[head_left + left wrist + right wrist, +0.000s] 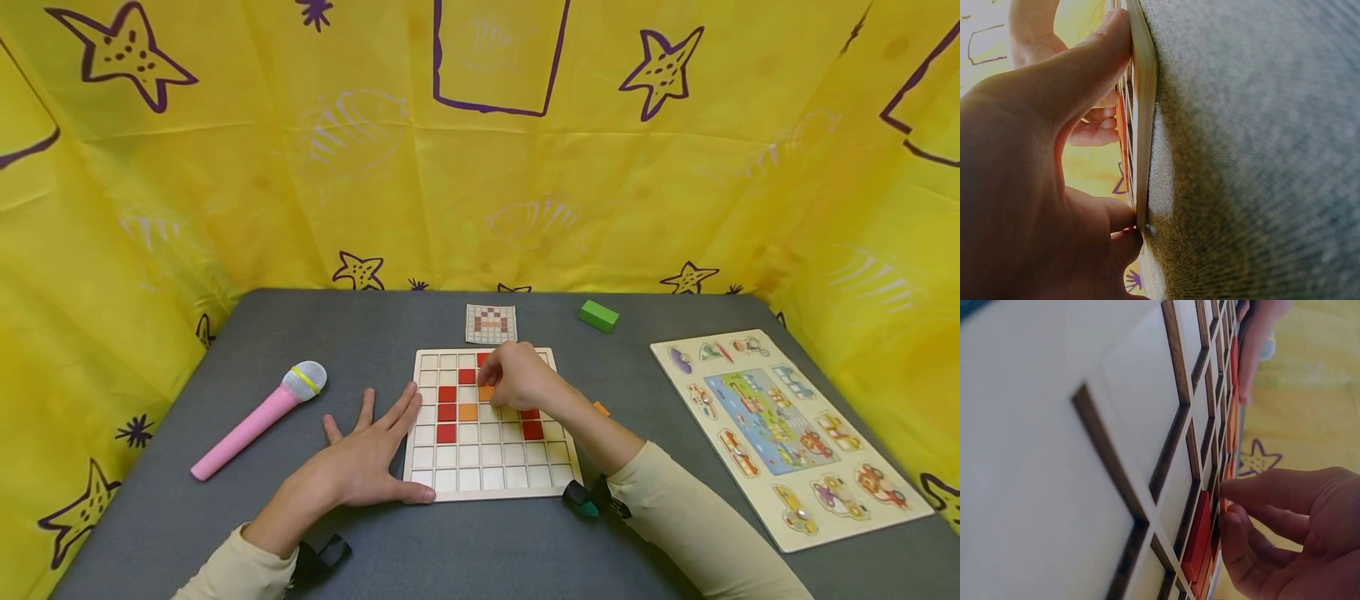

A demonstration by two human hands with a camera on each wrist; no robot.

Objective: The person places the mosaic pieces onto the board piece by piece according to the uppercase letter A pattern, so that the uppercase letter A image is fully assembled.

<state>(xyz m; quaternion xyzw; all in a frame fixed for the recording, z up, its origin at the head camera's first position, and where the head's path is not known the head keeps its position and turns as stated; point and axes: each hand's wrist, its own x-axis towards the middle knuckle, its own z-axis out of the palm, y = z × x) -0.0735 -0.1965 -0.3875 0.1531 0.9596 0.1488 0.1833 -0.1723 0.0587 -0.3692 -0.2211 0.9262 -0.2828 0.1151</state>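
A white grid board (470, 479) lies on the table, with red tiles (446, 413) and orange tiles (468, 412) set in some of its squares. My left hand (362, 462) rests against the board's left side with fingers spread. Its thumb touches the near corner, and the left wrist view shows it along the board's edge (1142, 119). Over the upper middle of the grid, my right hand (522, 379) pinches an orange tile (486, 393) at a square. In the right wrist view, thumb and fingers meet at the grid, partly hiding that tile.
Behind the board lies a small pattern card (491, 324), with a green block (598, 316) to its right. A pink toy microphone (255, 425) is at left, a wooden picture puzzle (787, 433) at right. An orange piece (601, 408) shows beyond my right forearm.
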